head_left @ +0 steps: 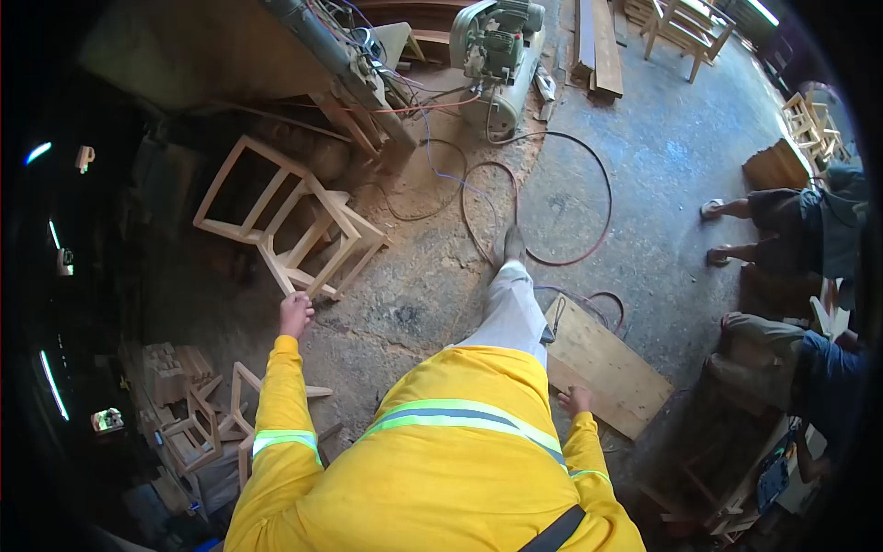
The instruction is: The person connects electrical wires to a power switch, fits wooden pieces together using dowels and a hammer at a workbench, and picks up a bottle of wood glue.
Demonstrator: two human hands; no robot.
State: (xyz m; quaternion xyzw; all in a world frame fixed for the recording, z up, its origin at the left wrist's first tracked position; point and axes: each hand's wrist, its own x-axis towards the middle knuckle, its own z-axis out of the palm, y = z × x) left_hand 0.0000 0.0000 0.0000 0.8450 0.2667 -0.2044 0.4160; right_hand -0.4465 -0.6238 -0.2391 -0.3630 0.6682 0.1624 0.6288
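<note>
I have the left hand [295, 316] out at the low end of a bare wooden chair frame [336, 210]. Its fingers are curled in rather than spread, and the end of one wooden member meets them in my view; I can't tell whether they are pinching it or only overlapping it. The frame stretches forward from those fingers and to both sides, tilted in my view, its slatted part farthest off.

My right hand [576, 400] hangs lower, near the hip, with its fingers loosely bent. They overlap the near left edge of a flat wooden board [614, 361], most of which lies ahead and to the right of them. From here I can't make out whether they press on that edge or pass above it. A dark loop [559, 313] sits at the board's far left corner, ahead of the same fingers.

Well ahead of both hands' fingers, hoses [607, 175] coil across the concrete floor [418, 299], leading toward a compressor [501, 69]. Behind and left of the left fingers I see smaller wooden frames [241, 405]. Far right of the right fingers are two other people.
</note>
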